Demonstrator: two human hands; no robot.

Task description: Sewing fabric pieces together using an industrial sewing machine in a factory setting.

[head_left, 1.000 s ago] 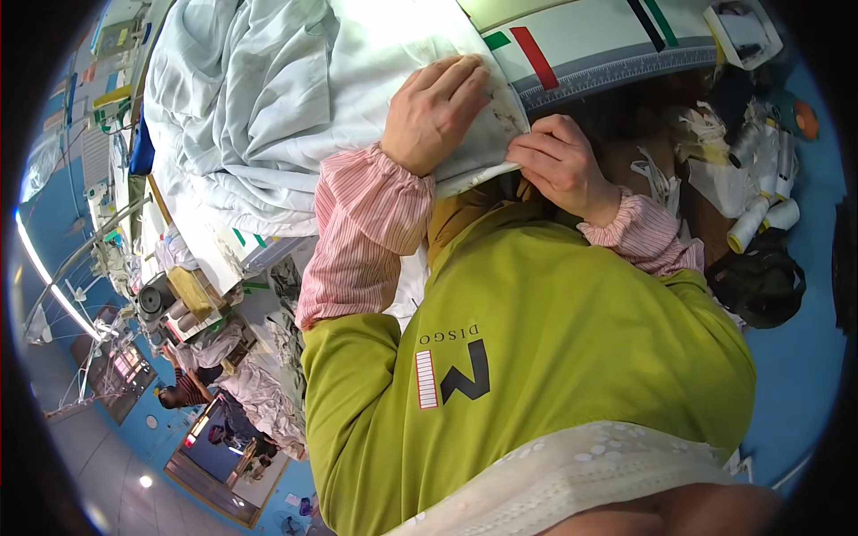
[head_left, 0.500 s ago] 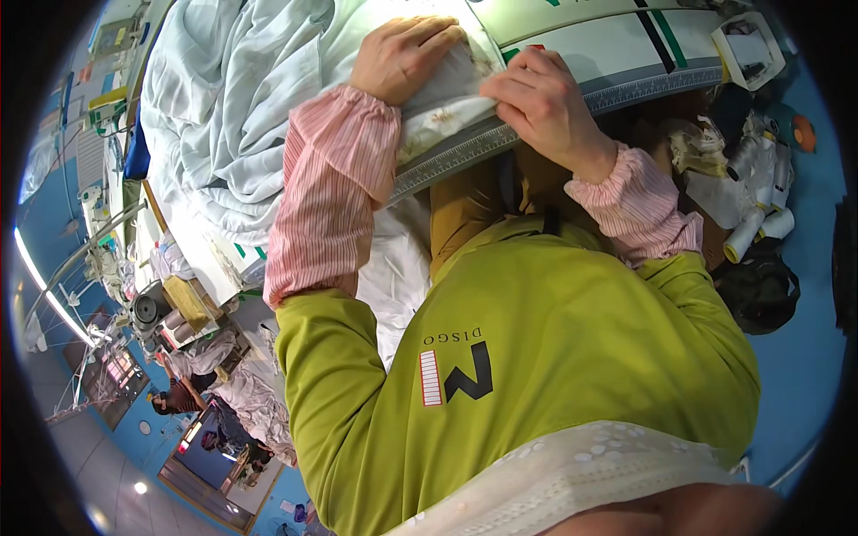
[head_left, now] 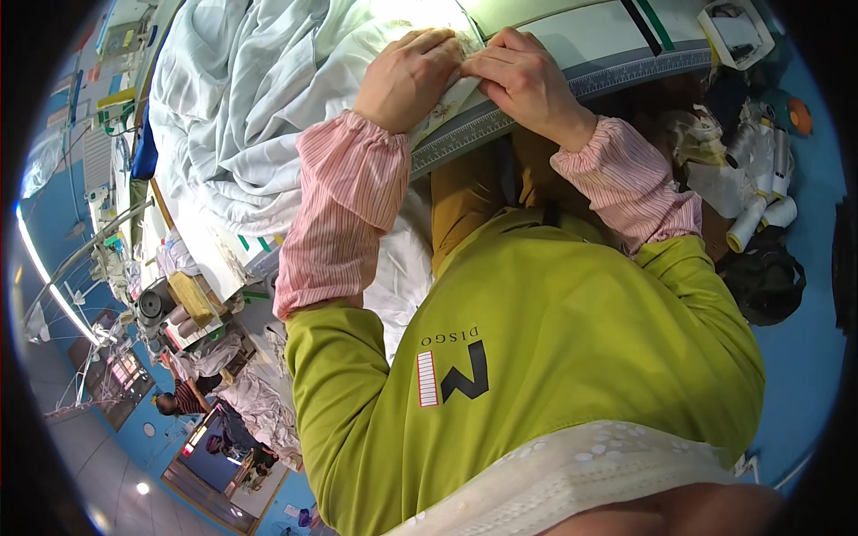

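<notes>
A large white cloth [head_left: 241, 134] lies heaped on the left of the worktable, and its printed edge reaches to the middle. On that edge is my left hand [head_left: 409, 80], fingers bent and pressed together on the cloth. Right beside it, my right hand [head_left: 525, 87] pinches the cloth's edge between thumb and fingers. The fingertips of both hands nearly meet, and they partly hide the fabric between them. Below my hands, a grey ruler strip [head_left: 590, 85] runs along the table's front edge.
A white open box [head_left: 735, 36] is fixed at the table's right end. Thread cones [head_left: 746, 223] and a black bag [head_left: 764, 277] stand on the right. More white cloth [head_left: 398, 286] hangs beside my lap. At the far left another person [head_left: 183, 397] is near heaped fabric.
My right hand has moved left, up against my left hand, bringing the cloth's edge along. My left hand has shifted slightly right and nearer, its fingers more bent. The view has turned a little.
</notes>
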